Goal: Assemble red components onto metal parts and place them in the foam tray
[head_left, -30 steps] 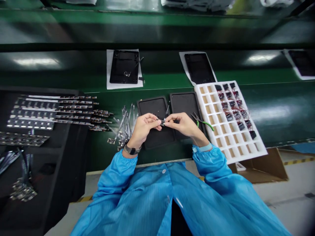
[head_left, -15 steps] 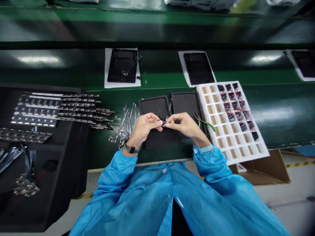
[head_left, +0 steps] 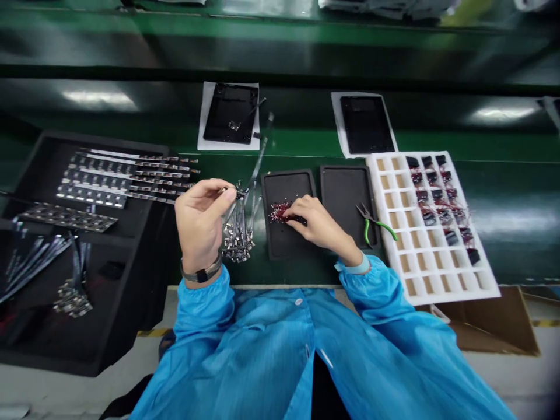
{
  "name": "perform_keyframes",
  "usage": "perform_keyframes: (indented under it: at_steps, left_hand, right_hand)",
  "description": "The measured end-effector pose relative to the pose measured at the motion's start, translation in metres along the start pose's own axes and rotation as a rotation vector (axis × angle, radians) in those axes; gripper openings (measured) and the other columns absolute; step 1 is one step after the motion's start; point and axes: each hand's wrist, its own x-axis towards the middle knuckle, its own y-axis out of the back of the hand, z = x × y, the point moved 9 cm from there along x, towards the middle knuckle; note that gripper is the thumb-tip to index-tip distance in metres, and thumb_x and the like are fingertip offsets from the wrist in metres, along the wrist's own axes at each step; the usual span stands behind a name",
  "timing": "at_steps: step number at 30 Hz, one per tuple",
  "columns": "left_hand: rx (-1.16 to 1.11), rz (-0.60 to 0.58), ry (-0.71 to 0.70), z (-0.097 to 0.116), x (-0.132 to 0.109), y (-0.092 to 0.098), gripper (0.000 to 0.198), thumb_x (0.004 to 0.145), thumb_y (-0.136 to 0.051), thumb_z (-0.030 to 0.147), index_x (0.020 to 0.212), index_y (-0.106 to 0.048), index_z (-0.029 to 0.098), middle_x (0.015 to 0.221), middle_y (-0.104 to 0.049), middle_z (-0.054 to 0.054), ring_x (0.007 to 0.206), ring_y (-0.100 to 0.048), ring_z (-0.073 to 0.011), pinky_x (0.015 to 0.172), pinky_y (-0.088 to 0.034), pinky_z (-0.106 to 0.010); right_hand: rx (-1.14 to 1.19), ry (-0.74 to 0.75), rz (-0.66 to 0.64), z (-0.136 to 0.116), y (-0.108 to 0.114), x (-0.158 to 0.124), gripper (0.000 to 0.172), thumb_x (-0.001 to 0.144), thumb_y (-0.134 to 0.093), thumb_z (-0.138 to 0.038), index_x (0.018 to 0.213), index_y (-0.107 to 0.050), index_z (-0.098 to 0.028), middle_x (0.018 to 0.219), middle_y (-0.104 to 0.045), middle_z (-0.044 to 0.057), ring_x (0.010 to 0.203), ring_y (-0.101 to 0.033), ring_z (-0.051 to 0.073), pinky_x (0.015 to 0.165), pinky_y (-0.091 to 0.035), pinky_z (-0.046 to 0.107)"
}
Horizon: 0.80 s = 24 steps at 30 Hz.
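Note:
My left hand (head_left: 202, 219) pinches the small board end of a flex ribbon cable (head_left: 259, 158) between thumb and fingertips. The silvery strip of that cable points up and away over the green bench. Just below it lies a bunch of similar flex cables (head_left: 238, 236) with little circuit boards. In the left black tray (head_left: 286, 248), the bent fingers of my right hand (head_left: 317, 221) are closed at the edge of a heap of tiny red and white parts (head_left: 279, 211). Whatever sits between those fingertips is too small to make out.
Green-handled cutters (head_left: 371, 221) lie across the right black tray (head_left: 343, 181). Beyond it stands a white compartment tray (head_left: 409, 286) with black wired parts. Two dark tablet-like panels (head_left: 230, 114) (head_left: 366, 123) rest at the back. At left, a black foam tray (head_left: 126, 274) holds boards and cables.
My hands have parted. The left has moved left with the flex cable; the right has gone to the red parts in the left tray. The view has shifted slightly.

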Motion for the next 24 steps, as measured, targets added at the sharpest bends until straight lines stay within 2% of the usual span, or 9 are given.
perform_keyframes:
  at_steps: [2,5,9,11,15,20,24]
  left_hand:
    - [0.032,0.026,-0.004,0.003,-0.002,0.009,0.013,0.075,-0.087,0.021,0.086,-0.080,0.022,0.084,-0.074,-0.001,0.079,-0.068,-0.0132,0.073,-0.057,-0.024]
    - [0.047,0.037,0.037,-0.005,-0.007,0.015,0.013,0.076,-0.087,0.023,0.087,-0.079,0.022,0.085,-0.074,-0.001,0.077,-0.067,-0.0128,0.072,-0.056,-0.023]
    - [0.003,0.030,0.098,-0.019,-0.011,0.018,0.014,0.077,-0.088,0.025,0.086,-0.079,0.020,0.085,-0.073,-0.002,0.076,-0.066,-0.0120,0.071,-0.056,-0.022]
    - [0.006,0.032,0.127,-0.026,-0.011,0.020,0.015,0.077,-0.088,0.026,0.087,-0.079,0.020,0.085,-0.073,-0.002,0.075,-0.066,-0.0124,0.070,-0.056,-0.022]
    - [0.010,0.040,0.145,-0.032,-0.009,0.023,0.015,0.077,-0.088,0.027,0.087,-0.079,0.020,0.086,-0.074,-0.002,0.076,-0.067,-0.0133,0.069,-0.056,-0.023]
    - [-0.008,-0.031,0.113,-0.029,-0.006,0.012,0.010,0.082,-0.084,0.023,0.088,-0.077,0.019,0.092,-0.079,-0.005,0.090,-0.075,-0.0182,0.087,-0.059,-0.030]
    - [-0.030,-0.061,0.153,-0.035,-0.001,0.002,0.015,0.084,-0.084,0.027,0.092,-0.074,0.018,0.092,-0.079,-0.006,0.080,-0.074,-0.0180,0.079,-0.061,-0.031]
  right_hand:
    - [-0.123,0.027,-0.036,-0.005,-0.013,0.008,0.018,0.101,-0.063,-0.020,0.116,-0.073,-0.020,0.105,-0.070,0.011,0.099,-0.055,0.028,0.085,-0.040,0.041]
    - [-0.270,0.103,-0.094,-0.013,-0.033,0.019,0.020,0.100,-0.064,-0.018,0.117,-0.074,-0.019,0.105,-0.066,0.011,0.098,-0.052,0.029,0.081,-0.036,0.040]
    - [-0.363,0.173,-0.122,-0.016,-0.049,0.030,0.013,0.101,-0.065,-0.021,0.105,-0.076,-0.018,0.104,-0.064,0.013,0.097,-0.049,0.029,0.079,-0.034,0.040]
    - [-0.354,0.174,-0.097,-0.014,-0.051,0.032,0.017,0.103,-0.061,-0.023,0.098,-0.076,-0.018,0.101,-0.063,0.013,0.096,-0.049,0.028,0.078,-0.034,0.040]
    - [-0.205,0.169,-0.009,-0.011,-0.042,0.032,0.018,0.105,-0.058,-0.025,0.097,-0.073,-0.019,0.105,-0.067,0.012,0.098,-0.052,0.028,0.082,-0.038,0.040]
    - [0.188,0.051,0.191,0.009,-0.015,0.028,0.010,0.102,-0.063,-0.025,0.096,-0.070,-0.020,0.102,-0.075,0.008,0.100,-0.065,0.025,0.093,-0.046,0.041]
    - [0.397,-0.061,0.289,0.024,-0.004,0.023,0.012,0.099,-0.069,-0.033,0.095,-0.072,-0.022,0.104,-0.079,0.008,0.111,-0.071,0.027,0.102,-0.050,0.044]
